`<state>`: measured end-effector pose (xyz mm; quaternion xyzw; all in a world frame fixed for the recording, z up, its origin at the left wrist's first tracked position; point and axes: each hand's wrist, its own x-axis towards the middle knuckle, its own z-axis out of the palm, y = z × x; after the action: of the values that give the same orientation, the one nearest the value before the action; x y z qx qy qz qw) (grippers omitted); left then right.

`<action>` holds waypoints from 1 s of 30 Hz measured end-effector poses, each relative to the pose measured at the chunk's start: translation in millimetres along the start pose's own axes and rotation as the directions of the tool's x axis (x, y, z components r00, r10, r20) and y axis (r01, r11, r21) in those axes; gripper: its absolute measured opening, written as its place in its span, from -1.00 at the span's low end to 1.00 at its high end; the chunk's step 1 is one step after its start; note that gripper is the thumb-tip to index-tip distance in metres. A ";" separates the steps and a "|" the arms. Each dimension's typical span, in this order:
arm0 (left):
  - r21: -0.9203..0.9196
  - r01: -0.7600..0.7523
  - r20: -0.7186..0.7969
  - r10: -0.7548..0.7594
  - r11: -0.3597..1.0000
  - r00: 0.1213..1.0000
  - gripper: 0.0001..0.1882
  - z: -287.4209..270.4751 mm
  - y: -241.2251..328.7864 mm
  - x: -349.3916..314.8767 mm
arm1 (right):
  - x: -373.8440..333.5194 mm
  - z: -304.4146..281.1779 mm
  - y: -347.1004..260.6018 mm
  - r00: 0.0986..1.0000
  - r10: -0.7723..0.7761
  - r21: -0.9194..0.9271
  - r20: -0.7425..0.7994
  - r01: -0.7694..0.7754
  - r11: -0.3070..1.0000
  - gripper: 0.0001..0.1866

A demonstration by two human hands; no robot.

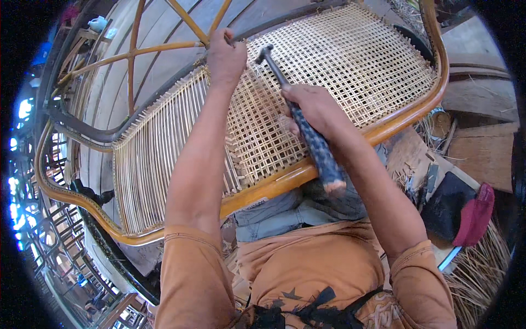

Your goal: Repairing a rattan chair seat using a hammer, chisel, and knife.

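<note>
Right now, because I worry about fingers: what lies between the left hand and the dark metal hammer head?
In the head view, a strip of pale woven cane shows between left hand and hammer head.

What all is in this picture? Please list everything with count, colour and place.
Woven cane panel: one, pale, centre
Curved wooden rail: one, glossy brown, along the panel's near edge
Poles: several, brown, upper left
Hammer: one, dark with bluish grip, over the panel
Boards: several, brown, right
Cloth: one, maroon, lower right
Loose strips: many, tan, lower right
Background clutter: uncountable, mixed, far left
Shirt: one, orange, bottom
Jeans: one pair, blue, below the rail
Left hand: one, bare, panel's far edge
Right hand: one, bare, gripping the hammer
</note>
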<state>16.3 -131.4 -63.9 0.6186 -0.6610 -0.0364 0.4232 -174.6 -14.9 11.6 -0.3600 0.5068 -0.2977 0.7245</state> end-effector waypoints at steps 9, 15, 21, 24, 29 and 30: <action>-0.151 0.269 0.159 -0.245 0.951 0.956 -0.79 -26.7 37.3 -27.1 | -49.7 -11.7 13.7 0.998 0.035 0.093 -0.054 -0.030 0.995 -0.71; -0.113 0.222 0.193 -0.198 0.968 0.961 -0.76 -24.9 51.8 -31.9 | -40.7 -1.7 20.7 0.993 -0.015 0.200 -0.113 0.037 0.979 -0.69; -0.040 0.175 0.200 -0.164 0.984 0.966 -0.77 -24.5 52.4 -31.9 | -39.6 -0.8 19.8 0.998 0.051 0.250 -0.038 -0.040 0.967 -0.68; -0.047 0.309 0.285 -0.284 0.950 0.916 -0.77 -25.8 58.7 -31.5 | -37.8 3.0 20.6 0.998 0.042 0.213 -0.044 -0.031 0.977 -0.68; -0.171 0.232 0.143 -0.209 0.958 0.967 -0.79 -24.9 40.5 -17.5 | -42.3 -11.7 1.7 0.993 0.051 0.034 -0.107 -0.048 0.998 -0.67; -0.167 0.233 0.143 -0.210 0.958 0.967 -0.79 -28.3 36.9 -12.3 | -39.2 -14.0 3.8 0.992 0.057 0.146 -0.116 -0.039 0.988 -0.66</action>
<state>2.8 -98.9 -31.0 0.6440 -0.6063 -0.1824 0.4294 -199.7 15.4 25.6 -0.2760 0.5352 -0.3370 0.7238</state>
